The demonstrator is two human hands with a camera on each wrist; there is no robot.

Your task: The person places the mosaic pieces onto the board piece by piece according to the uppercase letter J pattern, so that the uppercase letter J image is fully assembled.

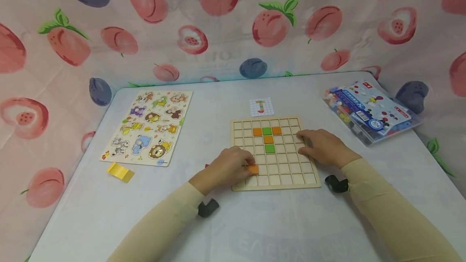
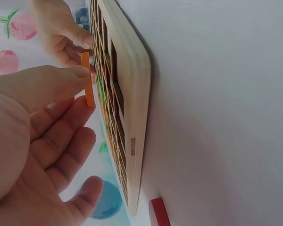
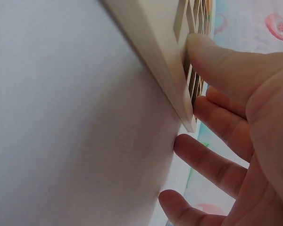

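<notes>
A wooden grid board [image 1: 287, 180] lies on the table, with several orange and green square tiles set in its cells in a T shape. Between thumb and fingers, my left hand [image 1: 227, 167] pinches an orange square tile [image 1: 253, 169] above the board's lower left cells. The left wrist view shows this tile [image 2: 87, 79] edge-on, apart from the grid. My right hand [image 1: 325, 145] rests on the board's right edge; its thumb [image 3: 207, 49] touches the grid and the other fingers are extended loosely. A red piece [image 2: 158, 212] lies beside the board, mostly hidden by my left hand in the head view.
Behind the board lies a small card [image 1: 261, 107] printed with a coloured grid pattern. An animal puzzle board [image 1: 145, 128] and a yellow strip [image 1: 120, 172] are at the left. At the back right stands a clear plastic case [image 1: 371, 110] of colourful pieces.
</notes>
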